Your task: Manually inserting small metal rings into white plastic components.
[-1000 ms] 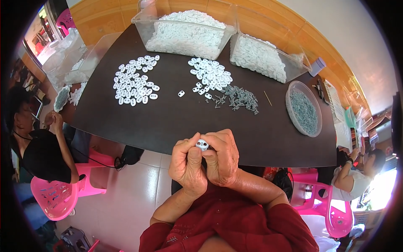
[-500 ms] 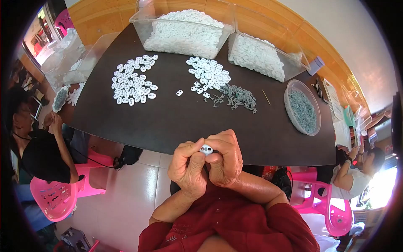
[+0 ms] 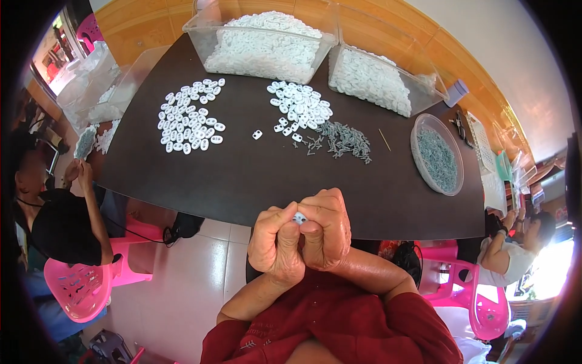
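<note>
Over the near edge of the desk [image 3: 200, 179]: one small white piece [image 3: 299, 218], partly covered by your grip, dark openings showing on its face
Your left hand [image 3: 274, 239]: closed, pinching that piece from the left between thumb and forefinger
Your right hand [image 3: 327, 227]: closed too, gripping the same piece from the right, thumb below and bent forefinger above
Loose group [image 3: 187, 116]: white oval two-holed pieces, spread on the desk to your left
Dense pile [image 3: 301, 104]: more white pieces, farther right, touching a heap of grey pins [image 3: 347, 142]
Lone white piece [image 3: 257, 134]: lying between the two groups, nearer the pile
Thin yellowish stick [image 3: 385, 139]: between the heap and a round clear tub [image 3: 418, 167] holding more grey pins
Far side: a left bin [image 3: 199, 41] and a right bin [image 3: 427, 91], both clear, heaped with white pieces
</note>
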